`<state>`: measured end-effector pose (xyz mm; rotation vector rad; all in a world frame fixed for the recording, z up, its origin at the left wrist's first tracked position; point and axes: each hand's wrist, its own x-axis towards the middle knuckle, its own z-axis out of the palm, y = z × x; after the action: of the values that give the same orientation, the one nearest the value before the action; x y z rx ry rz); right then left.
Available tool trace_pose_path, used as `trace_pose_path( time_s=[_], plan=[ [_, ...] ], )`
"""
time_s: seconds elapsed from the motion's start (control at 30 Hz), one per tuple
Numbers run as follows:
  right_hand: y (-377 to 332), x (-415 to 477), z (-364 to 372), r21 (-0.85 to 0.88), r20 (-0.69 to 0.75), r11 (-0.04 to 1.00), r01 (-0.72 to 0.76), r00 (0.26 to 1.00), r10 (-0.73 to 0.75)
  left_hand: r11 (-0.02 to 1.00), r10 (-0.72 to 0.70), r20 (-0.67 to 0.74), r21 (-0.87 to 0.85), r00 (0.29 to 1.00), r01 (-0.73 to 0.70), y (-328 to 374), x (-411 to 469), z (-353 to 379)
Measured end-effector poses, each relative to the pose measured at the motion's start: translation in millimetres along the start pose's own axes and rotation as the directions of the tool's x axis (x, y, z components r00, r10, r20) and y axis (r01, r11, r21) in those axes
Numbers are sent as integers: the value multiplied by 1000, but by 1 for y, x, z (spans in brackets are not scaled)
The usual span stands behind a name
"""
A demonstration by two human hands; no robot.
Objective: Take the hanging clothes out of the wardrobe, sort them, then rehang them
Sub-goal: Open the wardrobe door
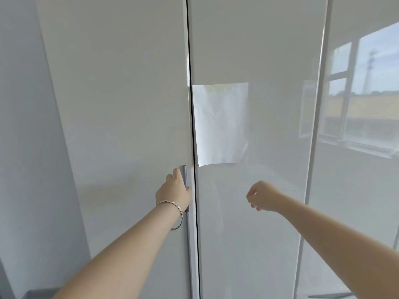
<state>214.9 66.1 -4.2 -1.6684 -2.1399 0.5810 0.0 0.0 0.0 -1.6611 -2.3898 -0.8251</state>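
The left door [118, 104] and right door [269, 61] stand closed, barring the way inside. Just right of the handle [189, 244] only a thin dark seam [195, 234] parts them, too narrow for a hand. The left hand [174, 190] grips the handle's top, and its lower bar is free. Right of the handle, the air before the doors is open, and the right hand [262, 196] hovers there.

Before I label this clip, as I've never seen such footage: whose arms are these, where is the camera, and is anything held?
This is one picture, from a camera worn on a person's head, looking forward and down. The arms are the wearer's own. The left hand grips the long metal handle of a glossy white wardrobe door. The right hand hovers before the next door, fingers curled, holding nothing. A sheet of paper is stuck on that door. No clothes show yet.
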Motion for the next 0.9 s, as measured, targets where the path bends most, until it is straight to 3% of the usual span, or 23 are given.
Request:
trace_pose_path(
  time_s=[0.1,0.27,0.43,0.67,0.9],
  plan=[
    [14,37,2,-48,-46,999,4,999,-6,994,-107,-25,-24,994,107,11,24,23],
    [21,83,17,-30,33,998,53,998,-52,954,-286,73,-65,955,291,17,51,67],
    [20,103,41,-53,151,986,160,977,-151,897,-393,-4,-222,920,382,0,59,95],
    [17,98,47,-68,213,985,157,967,-139,937,-318,-42,-163,947,308,-6,38,83],
    [-2,47,53,-142,228,981,130,969,-95,971,-193,-7,-147,981,190,-41,-47,27]
  ],
)
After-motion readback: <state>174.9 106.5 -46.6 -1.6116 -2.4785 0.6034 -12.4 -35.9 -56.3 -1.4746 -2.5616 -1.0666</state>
